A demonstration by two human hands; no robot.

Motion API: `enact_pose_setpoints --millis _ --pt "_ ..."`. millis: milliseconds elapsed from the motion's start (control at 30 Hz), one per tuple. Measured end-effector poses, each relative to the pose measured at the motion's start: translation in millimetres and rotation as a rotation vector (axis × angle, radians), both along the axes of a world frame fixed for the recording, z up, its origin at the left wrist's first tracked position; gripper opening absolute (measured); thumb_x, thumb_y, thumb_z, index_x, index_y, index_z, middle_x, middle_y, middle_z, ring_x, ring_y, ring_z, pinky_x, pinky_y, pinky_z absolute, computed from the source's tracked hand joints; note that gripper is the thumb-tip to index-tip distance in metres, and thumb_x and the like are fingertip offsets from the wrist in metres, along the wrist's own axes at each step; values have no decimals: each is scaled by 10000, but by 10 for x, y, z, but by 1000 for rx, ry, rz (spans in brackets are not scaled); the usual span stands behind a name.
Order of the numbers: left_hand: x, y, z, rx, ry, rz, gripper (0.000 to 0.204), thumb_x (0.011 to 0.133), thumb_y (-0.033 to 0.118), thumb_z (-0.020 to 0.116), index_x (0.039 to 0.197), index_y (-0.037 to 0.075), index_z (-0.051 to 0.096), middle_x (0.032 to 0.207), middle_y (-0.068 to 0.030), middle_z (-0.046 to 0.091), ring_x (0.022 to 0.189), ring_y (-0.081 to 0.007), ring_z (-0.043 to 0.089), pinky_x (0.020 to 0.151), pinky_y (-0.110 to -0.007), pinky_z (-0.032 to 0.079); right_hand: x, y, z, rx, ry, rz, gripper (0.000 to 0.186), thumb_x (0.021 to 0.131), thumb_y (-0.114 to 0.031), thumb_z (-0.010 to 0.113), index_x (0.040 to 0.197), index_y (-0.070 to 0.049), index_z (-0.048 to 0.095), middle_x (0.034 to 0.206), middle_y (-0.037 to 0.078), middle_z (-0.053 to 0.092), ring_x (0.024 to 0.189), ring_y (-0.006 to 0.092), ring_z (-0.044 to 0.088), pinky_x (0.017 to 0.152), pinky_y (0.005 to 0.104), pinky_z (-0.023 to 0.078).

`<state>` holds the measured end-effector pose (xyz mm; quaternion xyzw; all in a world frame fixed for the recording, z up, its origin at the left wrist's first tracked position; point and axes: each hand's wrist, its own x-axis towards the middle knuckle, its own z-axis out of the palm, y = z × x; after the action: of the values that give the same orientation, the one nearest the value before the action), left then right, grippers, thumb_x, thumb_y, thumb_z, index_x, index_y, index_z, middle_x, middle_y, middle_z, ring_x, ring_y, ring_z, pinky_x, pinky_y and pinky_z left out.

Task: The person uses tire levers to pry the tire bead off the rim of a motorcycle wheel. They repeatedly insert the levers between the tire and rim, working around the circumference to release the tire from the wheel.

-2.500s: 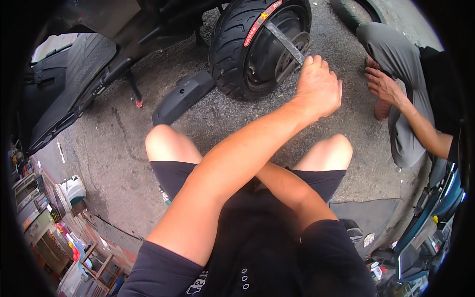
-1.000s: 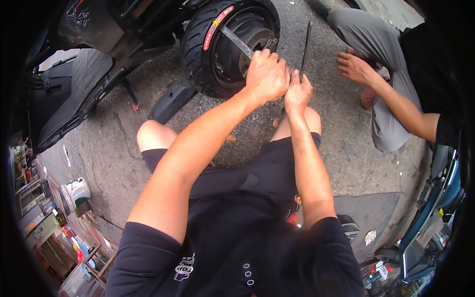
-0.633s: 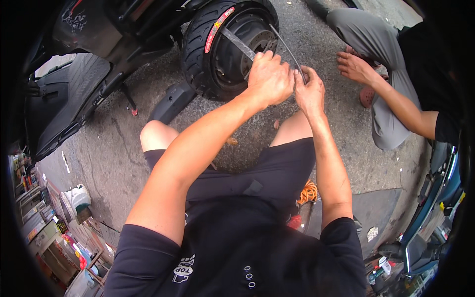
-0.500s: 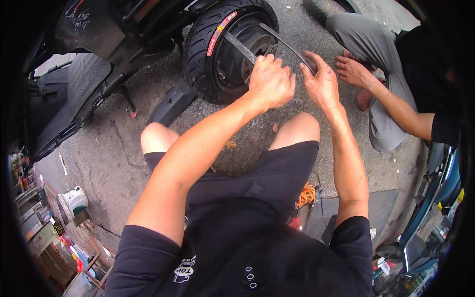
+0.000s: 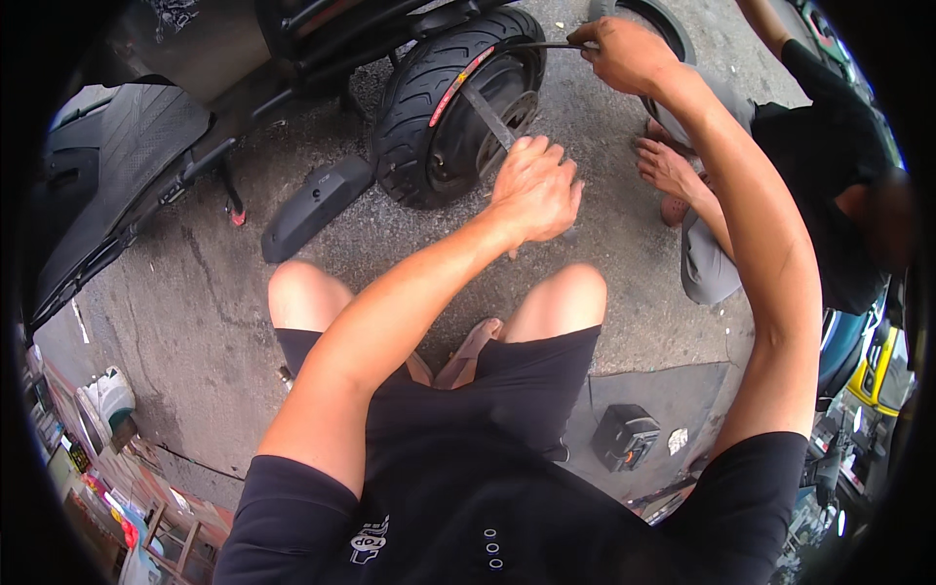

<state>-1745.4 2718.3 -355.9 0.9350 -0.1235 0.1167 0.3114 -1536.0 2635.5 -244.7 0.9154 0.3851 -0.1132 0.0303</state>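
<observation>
Your left hand (image 5: 534, 190) has its fingers wrapped tightly round a flat, straight, grey metal bar (image 5: 487, 115), scuffed along its face, which slants up to the tyre's inner edge. Your right hand (image 5: 629, 58) has its fingers clamped on a thin, dark metal bar (image 5: 551, 44), its far end at the tyre's upper edge; whether it is tucked under, you cannot tell.

The black rubber tyre (image 5: 414, 117) stands ahead of you, deeply grooved, with a red curved label (image 5: 461, 86) on its sidewall, around a dark round hub (image 5: 450, 146). A curved black plastic cover (image 5: 317, 207) lies on the ground beside it.
</observation>
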Motion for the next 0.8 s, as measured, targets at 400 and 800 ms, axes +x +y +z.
enact_pose_setpoints --millis 400,800 --pt "-120 -194 344 62 261 419 733 956 268 563 1482 -187 332 1580 -345 305 1512 -499 234 1258 -540 175 326 490 68 -321 136 98 332 849 -137 584 1108 -85 784 1070 205 754 1006 381 729 920 450 567" --pt "102 -520 573 -714 949 903 769 977 154 515 1558 -130 100 1478 -369 405 1343 -500 485 1148 -489 405 558 36 344 -114 269 114 340 1021 -235 565 1326 -158 694 1064 194 748 1037 389 704 945 434 550"
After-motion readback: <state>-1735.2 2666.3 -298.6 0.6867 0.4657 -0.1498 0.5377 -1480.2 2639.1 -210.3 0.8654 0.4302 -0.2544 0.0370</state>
